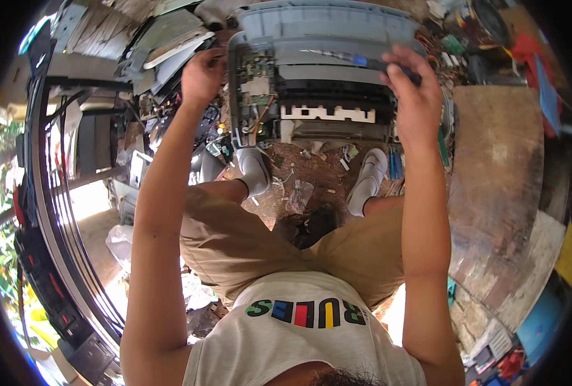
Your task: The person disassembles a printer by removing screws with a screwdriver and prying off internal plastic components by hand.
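Observation:
A screwdriver [347, 58] with a blue and black handle is held in my right hand [415, 90], its thin shaft pointing left across the top of an opened grey machine that looks like a printer [334, 72]. My left hand [202, 77] is by the machine's upper left edge, fingers apart and reaching toward the casing. Whether they touch it, I cannot tell. A green circuit board [255, 71] is exposed along the machine's left side. Lower on its front runs a white notched strip [328, 114].
A blue-grey bin [331, 22] stands behind the machine. Stacked panels [170, 55] and tangled parts crowd the left. A wooden board [497, 180] lies at right. Blue-handled tools [395, 164] rest beside my right foot [366, 183]. Scraps litter the dirt floor [312, 164].

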Action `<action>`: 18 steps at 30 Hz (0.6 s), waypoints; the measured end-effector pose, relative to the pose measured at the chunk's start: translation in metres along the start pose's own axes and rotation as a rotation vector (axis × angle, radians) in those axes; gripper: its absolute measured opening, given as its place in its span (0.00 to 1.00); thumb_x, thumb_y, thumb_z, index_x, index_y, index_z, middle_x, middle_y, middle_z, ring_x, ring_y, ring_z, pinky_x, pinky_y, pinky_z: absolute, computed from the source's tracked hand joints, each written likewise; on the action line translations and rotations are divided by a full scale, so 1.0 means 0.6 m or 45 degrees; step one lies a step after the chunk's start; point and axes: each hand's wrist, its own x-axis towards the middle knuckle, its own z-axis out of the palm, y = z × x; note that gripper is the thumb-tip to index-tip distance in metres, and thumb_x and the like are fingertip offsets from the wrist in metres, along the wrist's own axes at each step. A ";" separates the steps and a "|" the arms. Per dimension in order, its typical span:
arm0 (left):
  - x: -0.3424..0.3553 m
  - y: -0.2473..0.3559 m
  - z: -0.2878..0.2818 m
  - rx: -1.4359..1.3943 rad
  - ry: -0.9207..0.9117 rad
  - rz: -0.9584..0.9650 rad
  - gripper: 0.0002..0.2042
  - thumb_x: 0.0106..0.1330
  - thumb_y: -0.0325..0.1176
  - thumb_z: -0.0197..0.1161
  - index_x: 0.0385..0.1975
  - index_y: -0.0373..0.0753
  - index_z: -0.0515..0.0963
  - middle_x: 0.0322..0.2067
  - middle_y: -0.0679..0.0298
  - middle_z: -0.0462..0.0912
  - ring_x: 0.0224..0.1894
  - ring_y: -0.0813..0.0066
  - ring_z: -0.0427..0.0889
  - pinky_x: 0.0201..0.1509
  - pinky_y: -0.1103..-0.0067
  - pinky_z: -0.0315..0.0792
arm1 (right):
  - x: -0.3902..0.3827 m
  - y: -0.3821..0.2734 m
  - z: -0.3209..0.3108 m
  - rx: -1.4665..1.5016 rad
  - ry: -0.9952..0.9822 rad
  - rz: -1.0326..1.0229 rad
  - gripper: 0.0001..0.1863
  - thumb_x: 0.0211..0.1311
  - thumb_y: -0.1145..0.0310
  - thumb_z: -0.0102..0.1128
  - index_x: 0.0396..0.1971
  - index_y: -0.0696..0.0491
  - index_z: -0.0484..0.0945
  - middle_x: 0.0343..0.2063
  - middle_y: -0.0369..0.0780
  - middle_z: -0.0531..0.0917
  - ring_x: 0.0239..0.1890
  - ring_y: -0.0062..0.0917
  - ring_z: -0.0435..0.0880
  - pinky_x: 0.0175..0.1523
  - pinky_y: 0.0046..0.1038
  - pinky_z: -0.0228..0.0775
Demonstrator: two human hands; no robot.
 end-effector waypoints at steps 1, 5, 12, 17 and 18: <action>-0.006 -0.006 0.003 0.019 -0.035 0.026 0.08 0.60 0.36 0.65 0.38 0.46 0.84 0.35 0.57 0.83 0.36 0.55 0.82 0.42 0.67 0.77 | -0.012 0.009 0.003 0.042 0.020 0.060 0.14 0.62 0.77 0.58 0.49 0.59 0.77 0.42 0.41 0.81 0.43 0.21 0.81 0.47 0.24 0.79; 0.000 0.017 0.014 0.127 -0.124 0.113 0.09 0.60 0.36 0.64 0.39 0.47 0.84 0.38 0.58 0.83 0.41 0.56 0.82 0.46 0.66 0.76 | -0.016 0.024 0.005 0.125 -0.030 0.176 0.15 0.61 0.79 0.57 0.49 0.59 0.77 0.43 0.40 0.78 0.47 0.22 0.79 0.51 0.28 0.78; 0.020 0.032 0.017 0.140 -0.196 0.168 0.11 0.63 0.36 0.63 0.44 0.44 0.83 0.42 0.56 0.83 0.39 0.55 0.83 0.45 0.69 0.76 | -0.004 0.035 0.002 0.245 -0.038 0.294 0.16 0.60 0.79 0.56 0.49 0.59 0.76 0.44 0.40 0.78 0.48 0.24 0.78 0.53 0.30 0.77; -0.006 0.144 -0.016 -0.469 -0.319 -0.069 0.15 0.62 0.39 0.68 0.46 0.43 0.82 0.39 0.57 0.85 0.36 0.66 0.84 0.44 0.75 0.76 | 0.002 0.039 -0.001 0.260 -0.039 0.311 0.16 0.60 0.79 0.55 0.49 0.59 0.76 0.44 0.41 0.78 0.48 0.25 0.78 0.53 0.31 0.77; -0.012 0.158 -0.011 -0.562 -0.303 0.031 0.15 0.61 0.40 0.69 0.45 0.41 0.82 0.38 0.57 0.86 0.35 0.67 0.83 0.43 0.76 0.76 | 0.001 0.039 -0.003 0.265 -0.057 0.313 0.16 0.60 0.79 0.55 0.49 0.59 0.76 0.43 0.41 0.78 0.48 0.25 0.79 0.53 0.31 0.77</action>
